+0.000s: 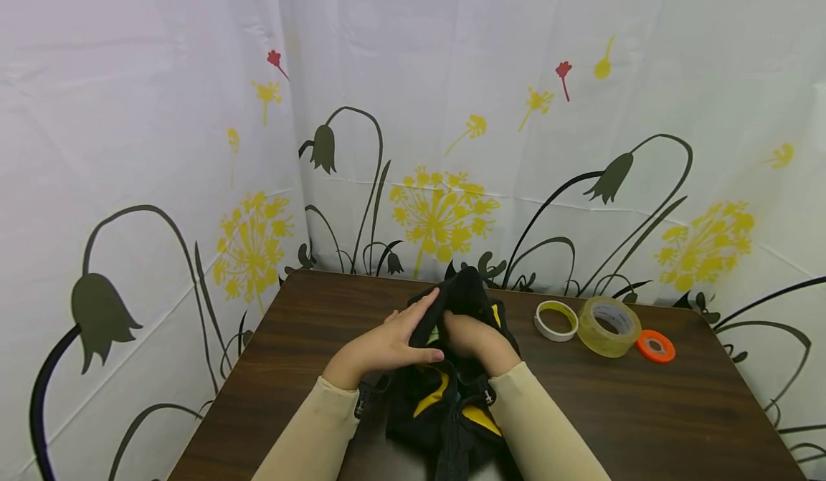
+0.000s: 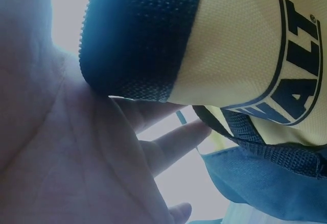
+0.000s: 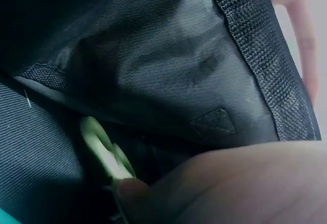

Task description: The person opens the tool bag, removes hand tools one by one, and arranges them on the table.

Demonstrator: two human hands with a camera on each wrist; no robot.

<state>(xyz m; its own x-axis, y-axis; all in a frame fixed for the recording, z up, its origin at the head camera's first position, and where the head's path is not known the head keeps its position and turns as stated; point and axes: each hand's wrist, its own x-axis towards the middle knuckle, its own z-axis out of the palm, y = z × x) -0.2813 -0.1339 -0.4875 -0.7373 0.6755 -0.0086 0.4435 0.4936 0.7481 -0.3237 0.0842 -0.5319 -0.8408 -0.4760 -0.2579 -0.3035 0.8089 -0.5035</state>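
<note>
A black bag with yellow panels [image 1: 471, 294] stands on the table, its mouth spread. Part of a logo reading "WALT" [image 2: 301, 55] shows on its outside. My left hand [image 1: 383, 341] holds the left side of the mouth, with the zippered rim [image 2: 138, 40] between thumb and fingers. Down inside the bag is my right hand [image 1: 480, 341], its fingers mostly hidden. In the right wrist view a fingertip and thumb area meet a slim pale green object [image 3: 107, 155], which the right hand seems to pinch. The green thing is blurred, so its kind is unclear.
Right of the bag, a white and yellow tape roll [image 1: 553, 335], a wide clear packing tape roll [image 1: 596, 341] and a small orange roll [image 1: 656, 357] lie on the dark wooden table [image 1: 645, 424]. A white flower-printed curtain [image 1: 413, 58] hangs behind and to the left.
</note>
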